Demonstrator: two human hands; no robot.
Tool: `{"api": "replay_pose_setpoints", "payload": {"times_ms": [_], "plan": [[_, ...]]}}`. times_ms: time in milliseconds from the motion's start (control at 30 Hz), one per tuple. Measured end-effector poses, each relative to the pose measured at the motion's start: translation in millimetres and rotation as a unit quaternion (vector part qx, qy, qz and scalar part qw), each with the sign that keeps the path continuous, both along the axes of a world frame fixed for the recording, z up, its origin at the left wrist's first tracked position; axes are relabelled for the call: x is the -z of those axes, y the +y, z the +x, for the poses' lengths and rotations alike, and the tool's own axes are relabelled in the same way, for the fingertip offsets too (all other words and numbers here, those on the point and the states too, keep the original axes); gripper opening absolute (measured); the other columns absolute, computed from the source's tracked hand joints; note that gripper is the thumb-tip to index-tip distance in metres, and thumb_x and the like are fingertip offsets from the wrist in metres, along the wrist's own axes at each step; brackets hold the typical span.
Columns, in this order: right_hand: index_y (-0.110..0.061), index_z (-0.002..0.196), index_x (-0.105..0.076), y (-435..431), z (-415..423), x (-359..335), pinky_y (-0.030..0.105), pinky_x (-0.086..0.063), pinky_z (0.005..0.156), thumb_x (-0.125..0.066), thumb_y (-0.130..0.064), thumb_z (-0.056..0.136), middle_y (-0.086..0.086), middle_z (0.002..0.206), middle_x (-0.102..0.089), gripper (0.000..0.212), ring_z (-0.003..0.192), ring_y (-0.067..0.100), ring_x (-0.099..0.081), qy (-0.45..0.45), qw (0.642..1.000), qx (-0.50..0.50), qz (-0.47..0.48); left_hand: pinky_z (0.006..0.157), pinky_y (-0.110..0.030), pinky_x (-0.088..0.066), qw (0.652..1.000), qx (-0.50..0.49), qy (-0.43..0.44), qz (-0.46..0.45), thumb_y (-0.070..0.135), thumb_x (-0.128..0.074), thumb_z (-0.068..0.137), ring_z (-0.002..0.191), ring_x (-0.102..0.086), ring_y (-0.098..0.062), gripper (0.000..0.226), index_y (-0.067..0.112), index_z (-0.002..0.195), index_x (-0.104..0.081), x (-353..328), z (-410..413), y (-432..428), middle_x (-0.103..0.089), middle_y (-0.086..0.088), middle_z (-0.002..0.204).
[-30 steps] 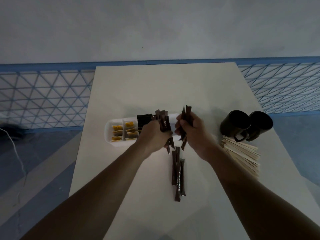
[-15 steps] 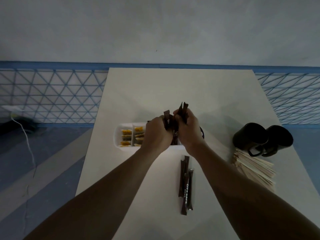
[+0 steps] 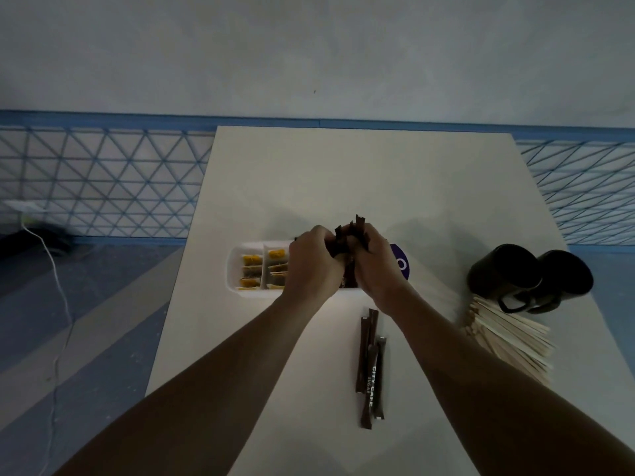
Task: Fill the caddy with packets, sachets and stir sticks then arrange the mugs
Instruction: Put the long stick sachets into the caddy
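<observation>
1. In the head view, we see our left hand (image 3: 314,261) and right hand (image 3: 374,266) pressed together over the middle of a white caddy (image 3: 237,286) that lies crosswise on a pale table (image 3: 343,173).
2. Both hands have their fingers curled shut around one bundle of brown sachets (image 3: 350,235); the upper ends of the sachets stick out above our knuckles, and the lower ends reach down between our palms into the caddy.
3. We cannot tell which compartment the bundle stands in, since our hands cover that part.
4. The caddy's two left compartments are open to view and hold yellow-and-tan packets (image 3: 263,271) stacked in rows.
5. At the caddy's right end, just past our right hand, a purple round label (image 3: 400,264) shows; what it belongs to is hidden.
6. Nearer to us, a few more brown sugar sticks (image 3: 371,367) lie loose on the table, roughly lengthwise, overlapping one another, apart from the caddy.
7. On the right side of the table two black mugs (image 3: 529,276) lie tipped on their sides, touching each other, handles toward the near edge.
8. Just near of the mugs a pile of wooden stir sticks (image 3: 508,338) lies fanned out, its far end touching or tucked under the mug handles.
9. Beyond the table runs a blue lattice fence (image 3: 103,180) before a grey wall.
</observation>
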State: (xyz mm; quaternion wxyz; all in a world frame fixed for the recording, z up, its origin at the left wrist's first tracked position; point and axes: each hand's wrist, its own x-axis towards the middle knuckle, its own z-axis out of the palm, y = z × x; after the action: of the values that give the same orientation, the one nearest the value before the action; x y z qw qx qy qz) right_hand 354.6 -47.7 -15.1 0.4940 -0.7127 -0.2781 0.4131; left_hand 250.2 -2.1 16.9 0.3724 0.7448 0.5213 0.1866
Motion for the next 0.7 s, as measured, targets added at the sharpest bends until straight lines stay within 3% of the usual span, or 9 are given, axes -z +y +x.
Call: {"api": "replay_pose_setpoints", "payload": {"times_ms": [200, 333, 433, 633, 700], "plan": [[-0.026, 0.118, -0.063, 0, 3, -2, 0.05, -0.054, 0.093, -0.046, -0.028, 0.1, 0.004, 0.114, -0.067, 0.025, 0.105, 0.022, -0.065, -0.092, 0.995, -0.035, -0.008, 0.074, -0.022, -0.046, 0.999, -0.013, -0.03, 0.012, 0.018, -0.074, 0.082, 0.09, -0.063, -0.015, 0.029, 0.015, 0.109, -0.064, 1, -4, 3, -0.069, -0.001, 0.1], [-0.024, 0.135, -0.053, -3, 6, -7, 0.042, -0.053, 0.091, -0.042, -0.034, 0.104, 0.007, 0.134, -0.05, 0.034, 0.114, 0.023, -0.056, -0.2, 0.974, -0.084, -0.059, 0.07, -0.013, -0.043, 0.998, -0.008, -0.05, 0.033, 0.021, -0.074, 0.084, 0.087, -0.063, -0.011, 0.03, 0.017, 0.112, -0.066, 5, -5, 1, -0.07, -0.001, 0.1], [-0.025, 0.142, -0.045, -7, 8, -11, 0.039, -0.049, 0.091, -0.039, -0.038, 0.105, 0.008, 0.14, -0.044, 0.04, 0.12, 0.027, -0.053, -0.231, 0.964, -0.09, -0.093, 0.069, -0.012, -0.041, 0.998, -0.004, -0.051, 0.046, 0.019, -0.071, 0.085, 0.084, -0.063, -0.01, 0.026, 0.018, 0.111, -0.069, 7, -4, 0, -0.07, -0.001, 0.099], [-0.019, 0.129, -0.056, -9, 10, -13, 0.008, -0.035, 0.061, -0.053, -0.027, 0.102, 0.003, 0.12, -0.055, 0.029, 0.1, 0.016, -0.058, -0.258, 0.963, -0.045, -0.056, 0.062, -0.004, -0.034, 0.996, 0.003, -0.03, 0.079, 0.011, -0.063, 0.09, 0.078, -0.057, -0.009, 0.014, 0.014, 0.096, -0.075, 10, -3, 0, -0.072, -0.004, 0.091], [-0.018, 0.117, -0.06, -10, 11, -12, 0.01, -0.039, 0.06, -0.06, -0.016, 0.097, 0.0, 0.109, -0.062, 0.02, 0.092, 0.015, -0.063, -0.265, 0.963, -0.028, -0.038, 0.064, 0.0, -0.034, 0.997, -0.006, -0.026, 0.075, 0.009, -0.063, 0.088, 0.078, -0.055, -0.009, 0.015, 0.014, 0.095, -0.075, 12, -4, 1, -0.071, -0.005, 0.091]]}}
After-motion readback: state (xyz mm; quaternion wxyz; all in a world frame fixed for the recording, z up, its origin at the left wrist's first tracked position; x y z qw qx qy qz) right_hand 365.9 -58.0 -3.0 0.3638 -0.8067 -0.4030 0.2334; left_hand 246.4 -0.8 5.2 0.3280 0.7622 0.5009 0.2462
